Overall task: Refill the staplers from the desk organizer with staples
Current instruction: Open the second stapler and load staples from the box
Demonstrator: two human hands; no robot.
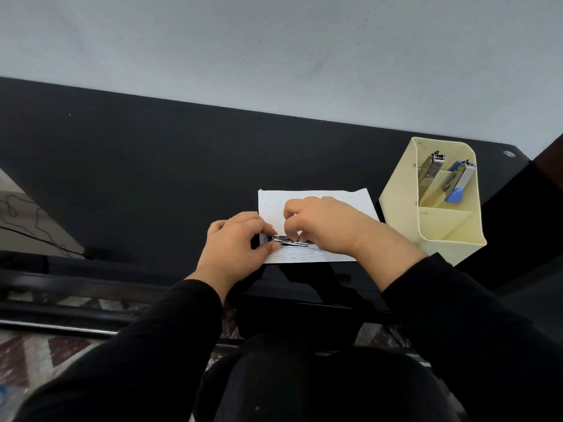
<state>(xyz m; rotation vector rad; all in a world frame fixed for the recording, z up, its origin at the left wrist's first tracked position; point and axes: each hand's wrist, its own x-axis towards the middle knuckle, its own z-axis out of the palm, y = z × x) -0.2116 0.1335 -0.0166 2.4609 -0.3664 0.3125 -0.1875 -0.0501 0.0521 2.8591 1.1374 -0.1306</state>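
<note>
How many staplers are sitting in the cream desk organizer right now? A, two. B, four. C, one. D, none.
A: a silver stapler and a blue stapler stand in the desk organizer, while the left hand and right hand hold a third stapler over the paper.

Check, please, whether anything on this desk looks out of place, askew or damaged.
Only the white paper sheet stands out: rows of short dashes, seemingly staples, pepper its near and far edges, under the chrome stapler that the left hand pinches. The desk organizer looks orderly.
</note>
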